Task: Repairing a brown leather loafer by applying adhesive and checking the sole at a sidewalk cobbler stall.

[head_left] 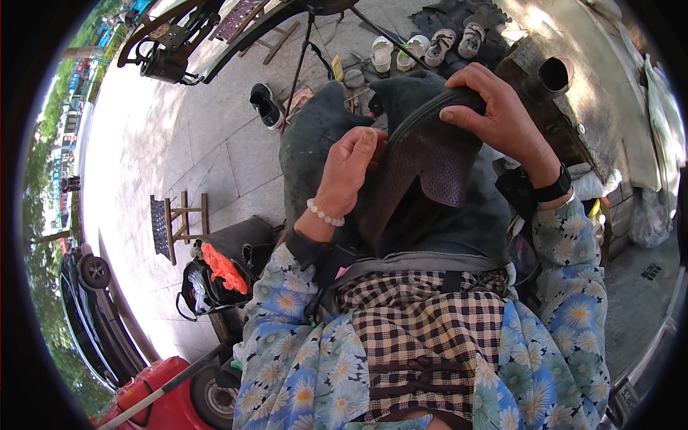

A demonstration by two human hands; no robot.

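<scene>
A dark brown leather shoe [446, 178] with a perforated upper rests over my lap, its dark sole edge turned up. My right hand [505, 122] is closed round one end of it, thumb on the edge and fingers over the far side. Beside the shoe's left edge, my left hand [345, 168] is closed in a pinch. Whatever sits between those fingertips, if anything, is too small to make out. A dark grey apron [315, 147] covers my knees under the shoe.
Ahead stands a black iron machine [168, 61] on thin legs. Several pale shoes [441, 46] and one dark shoe [266, 106] lie on the paving. At left are a folding stool [183, 222] and a bag with orange cloth [223, 266]. A wooden box [552, 107] is at right.
</scene>
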